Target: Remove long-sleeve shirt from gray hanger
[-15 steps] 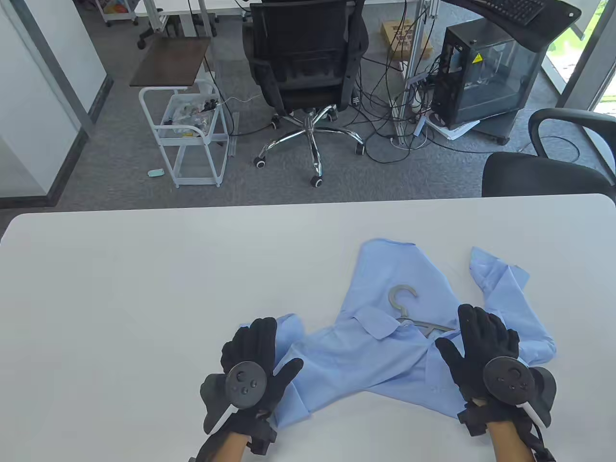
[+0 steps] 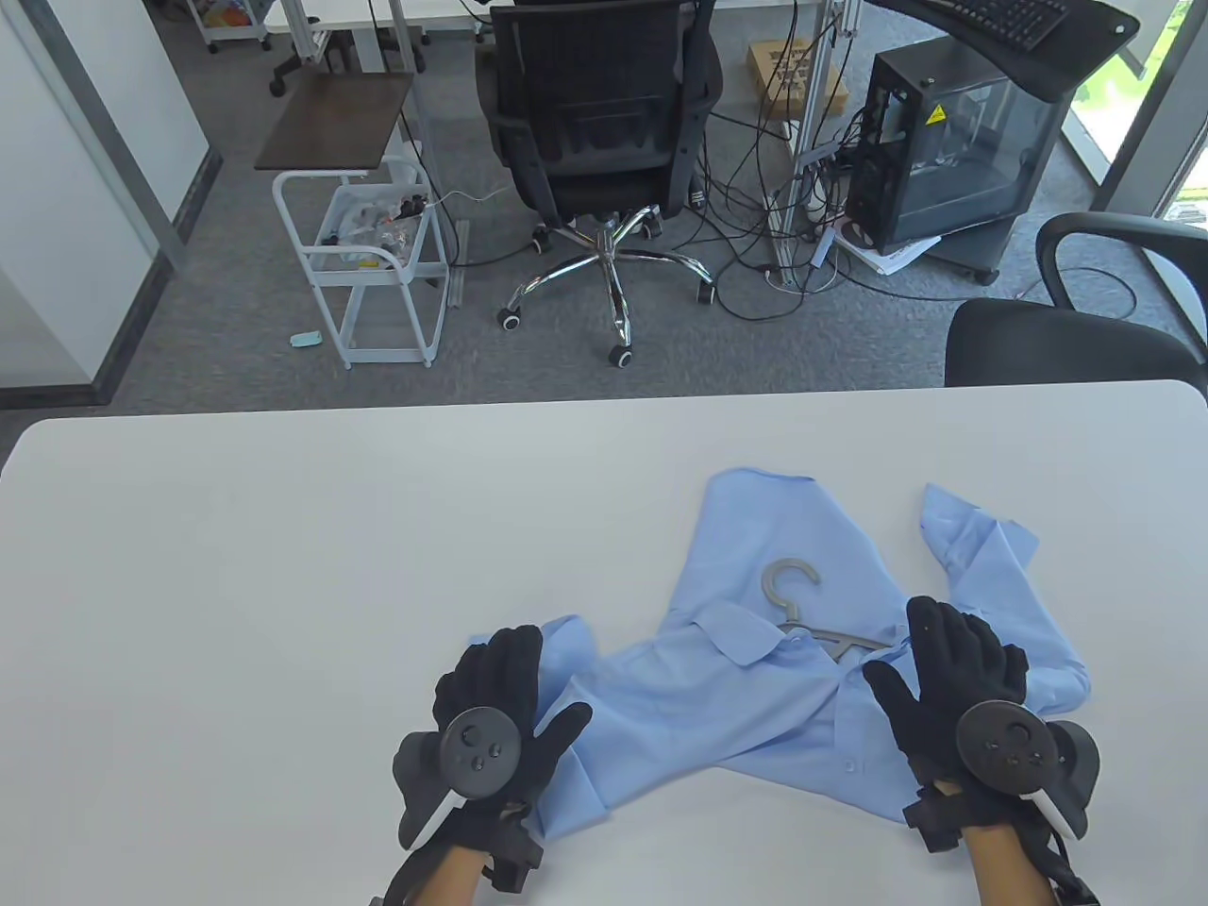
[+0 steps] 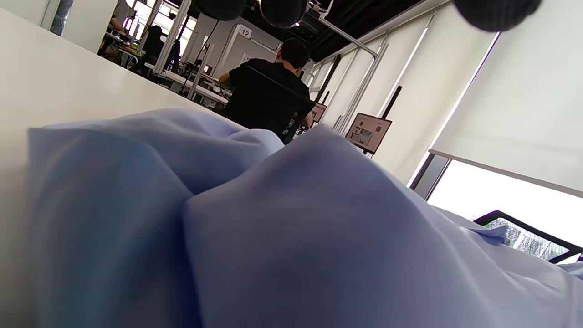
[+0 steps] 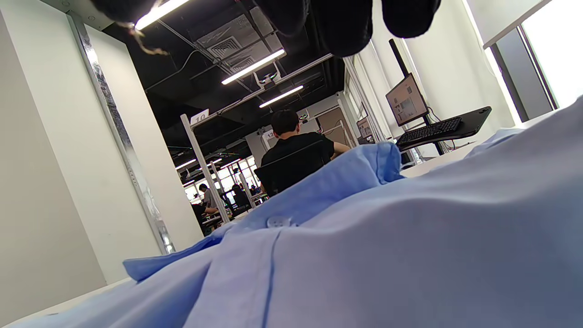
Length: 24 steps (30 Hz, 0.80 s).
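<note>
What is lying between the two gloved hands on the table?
In the table view, the crumpled blue shirt fills the stretch between the left hand and the right hand. The gray hanger lies farther back, beside the right hand's fingertips.

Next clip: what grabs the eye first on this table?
A crumpled light-blue shirt sprawls over the near right part of the white table, with a gray hanger hook poking out at its collar. Two black-gloved hands lie spread over it: the left hand at its left end, the right hand beside the hanger.
</note>
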Each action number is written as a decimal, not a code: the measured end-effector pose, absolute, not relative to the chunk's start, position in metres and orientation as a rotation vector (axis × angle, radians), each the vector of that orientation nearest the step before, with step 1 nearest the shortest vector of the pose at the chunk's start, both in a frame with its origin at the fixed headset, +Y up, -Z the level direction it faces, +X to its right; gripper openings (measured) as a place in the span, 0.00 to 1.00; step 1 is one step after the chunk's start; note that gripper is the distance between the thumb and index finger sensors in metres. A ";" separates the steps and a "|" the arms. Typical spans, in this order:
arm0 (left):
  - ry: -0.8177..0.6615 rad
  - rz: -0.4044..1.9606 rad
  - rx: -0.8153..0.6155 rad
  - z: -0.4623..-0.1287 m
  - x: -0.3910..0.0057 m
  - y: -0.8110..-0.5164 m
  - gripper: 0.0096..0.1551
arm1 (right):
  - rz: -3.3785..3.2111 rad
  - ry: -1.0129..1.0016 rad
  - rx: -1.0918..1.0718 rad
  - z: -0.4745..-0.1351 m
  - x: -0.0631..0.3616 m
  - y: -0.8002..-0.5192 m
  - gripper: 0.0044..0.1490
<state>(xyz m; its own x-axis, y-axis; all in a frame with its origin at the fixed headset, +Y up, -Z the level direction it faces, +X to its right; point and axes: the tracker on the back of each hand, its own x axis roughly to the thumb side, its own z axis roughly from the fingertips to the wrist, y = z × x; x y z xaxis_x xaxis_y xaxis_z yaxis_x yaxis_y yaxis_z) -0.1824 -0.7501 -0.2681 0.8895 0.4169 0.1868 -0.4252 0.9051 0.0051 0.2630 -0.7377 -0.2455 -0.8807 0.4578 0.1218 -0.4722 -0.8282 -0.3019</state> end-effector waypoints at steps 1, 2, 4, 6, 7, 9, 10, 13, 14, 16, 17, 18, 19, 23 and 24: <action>-0.181 0.440 0.048 -0.268 -0.183 -0.750 0.56 | 2.624 -0.438 0.063 -0.246 0.262 -0.738 0.54; -0.180 0.444 0.046 -0.268 -0.183 -0.750 0.56 | 2.627 -0.436 0.064 -0.247 0.262 -0.738 0.54; -0.178 0.447 0.045 -0.268 -0.184 -0.750 0.56 | 2.624 -0.437 0.063 -0.246 0.262 -0.739 0.54; -0.178 0.449 0.045 -0.267 -0.184 -0.751 0.55 | 2.606 -0.444 0.061 -0.245 0.263 -0.740 0.54; -0.180 0.448 0.043 -0.267 -0.183 -0.751 0.55 | 2.605 -0.446 0.058 -0.245 0.264 -0.740 0.54; -0.186 0.441 0.032 -0.268 -0.181 -0.752 0.55 | 2.621 -0.432 0.058 -0.247 0.262 -0.740 0.54; -0.200 0.439 0.017 -0.269 -0.180 -0.752 0.55 | 2.641 -0.419 0.066 -0.248 0.260 -0.739 0.54; -0.220 0.428 0.026 -0.267 -0.175 -0.749 0.54 | 2.656 -0.425 0.086 -0.248 0.255 -0.735 0.54; -0.229 0.422 0.035 -0.266 -0.174 -0.748 0.54 | 2.652 -0.447 0.092 -0.247 0.252 -0.732 0.55; -0.234 0.417 0.042 -0.265 -0.172 -0.747 0.54 | 2.652 -0.447 0.099 -0.247 0.250 -0.731 0.54; -0.234 0.417 0.042 -0.265 -0.172 -0.747 0.54 | 2.659 -0.442 0.097 -0.247 0.250 -0.732 0.54; -0.233 0.416 0.041 -0.265 -0.172 -0.747 0.54 | 2.665 -0.448 0.096 -0.247 0.251 -0.732 0.54; -0.232 0.417 0.041 -0.265 -0.172 -0.748 0.54 | 2.664 -0.451 0.095 -0.246 0.252 -0.732 0.54; -0.214 0.423 0.025 -0.267 -0.174 -0.752 0.54 | 2.614 -0.480 0.078 -0.245 0.260 -0.732 0.54; -0.212 0.426 0.025 -0.267 -0.175 -0.752 0.54 | 2.610 -0.475 0.079 -0.245 0.260 -0.733 0.54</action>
